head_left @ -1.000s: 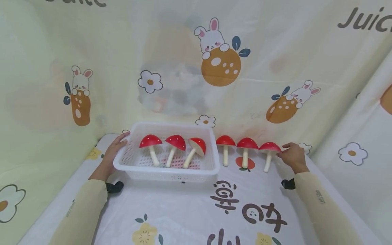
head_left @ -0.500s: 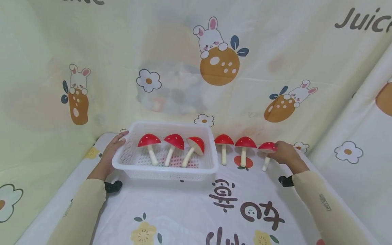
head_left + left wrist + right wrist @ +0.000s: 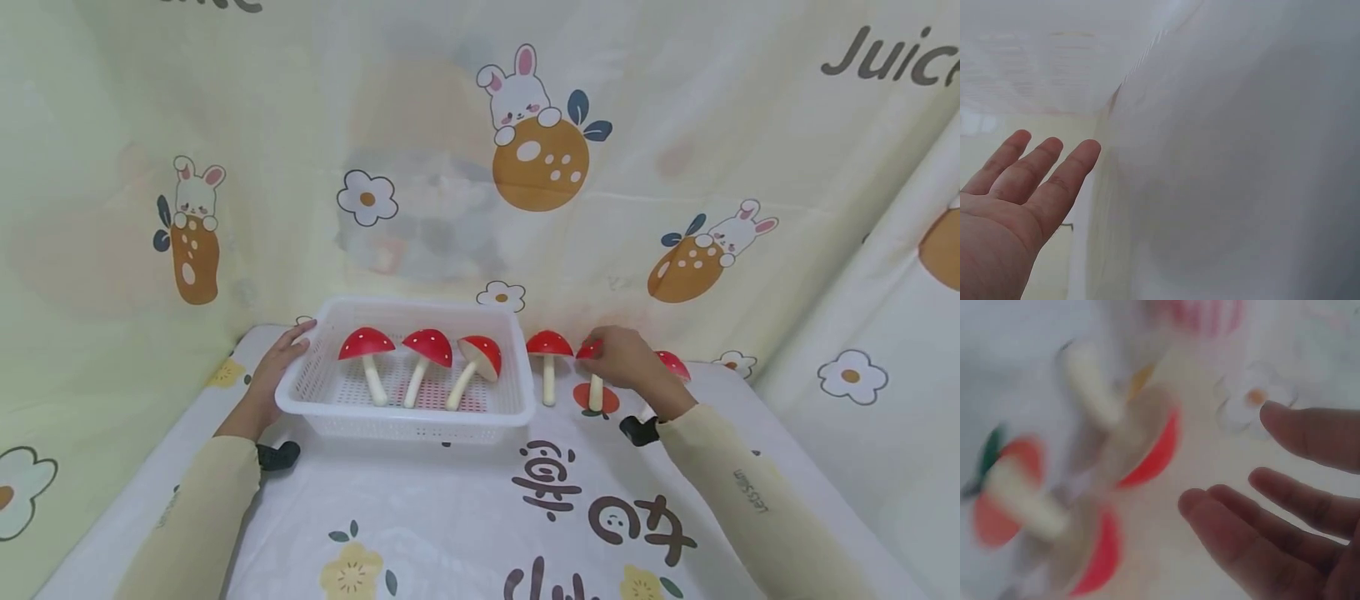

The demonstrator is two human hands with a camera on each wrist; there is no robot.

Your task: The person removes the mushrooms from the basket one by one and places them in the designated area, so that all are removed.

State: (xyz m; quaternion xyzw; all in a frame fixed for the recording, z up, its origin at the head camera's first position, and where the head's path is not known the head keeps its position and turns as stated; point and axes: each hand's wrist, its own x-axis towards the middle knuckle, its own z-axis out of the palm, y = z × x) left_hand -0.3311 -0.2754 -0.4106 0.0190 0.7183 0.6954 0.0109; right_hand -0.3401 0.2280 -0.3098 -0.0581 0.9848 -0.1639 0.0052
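My left hand rests its straight fingers against the left end of a white perforated plastic basket. Inside the basket lie three toy mushrooms with white-dotted red caps and cream stems: a left one, a middle one and a tilted right one. Three more lie in a row to its right. My right hand overlaps the cap of the row's middle mushroom in the head view; its fingers are apart and hold nothing in the right wrist view. The row's left mushroom and partly hidden right mushroom flank it.
A white printed cloth covers the table. Behind rises a cream curtain with bunny and flower prints, close to the basket's back rim and the mushroom caps. Another curtain hangs at the right.
My right hand has moved left, from the right-end mushroom of the row to over the middle one. The left hand and the basket stay in place.
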